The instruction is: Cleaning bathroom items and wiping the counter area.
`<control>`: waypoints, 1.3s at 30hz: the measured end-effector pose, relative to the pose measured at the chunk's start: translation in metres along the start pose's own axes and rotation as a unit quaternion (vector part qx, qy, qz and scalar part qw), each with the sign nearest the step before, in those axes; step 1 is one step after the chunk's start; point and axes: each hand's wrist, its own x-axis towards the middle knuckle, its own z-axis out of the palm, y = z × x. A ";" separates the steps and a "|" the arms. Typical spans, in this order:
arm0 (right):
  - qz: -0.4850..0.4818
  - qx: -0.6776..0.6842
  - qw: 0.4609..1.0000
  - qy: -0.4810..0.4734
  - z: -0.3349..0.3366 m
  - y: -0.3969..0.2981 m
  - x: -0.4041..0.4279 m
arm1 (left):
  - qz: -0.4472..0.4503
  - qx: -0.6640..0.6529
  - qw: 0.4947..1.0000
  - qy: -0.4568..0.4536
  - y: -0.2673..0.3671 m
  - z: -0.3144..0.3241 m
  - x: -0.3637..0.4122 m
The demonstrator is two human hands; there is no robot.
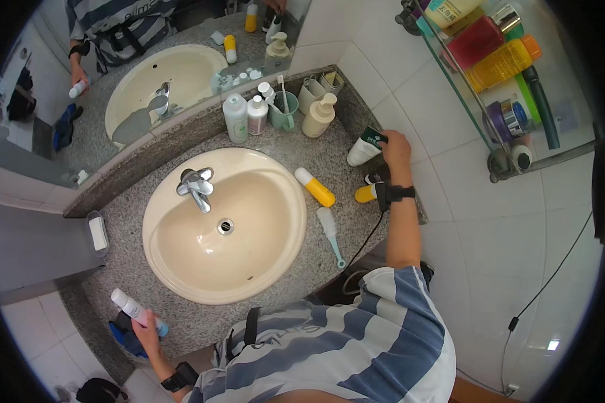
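My left hand (147,332) grips a slim white, pink and blue bottle (133,310) at the near left corner of the counter. Under and behind that bottle lies a dark blue and black cloth-like item (125,335), partly covered. At the far right corner, my right hand (398,151) has its fingers on the dark green end of a white tube (364,147), which leans there. Below my right wrist are a yellow bottle (365,193) and a black item (377,176), both partly hidden by the wrist.
Between my hands is a cream oval washbasin (287,252) with a chrome faucet (197,186). A yellow-and-white capsule-shaped case (316,188) and a fluffy-headed brush (333,237) lie right of it. Behind stand bottles, a pump dispenser (318,117) and a green cup (285,116). A glass shelf (464,113) juts out upper right.
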 end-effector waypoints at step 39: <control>0.115 -0.129 0.964 -0.201 -0.028 0.054 -0.039 | 0.004 0.007 1.000 0.010 0.004 0.002 -0.006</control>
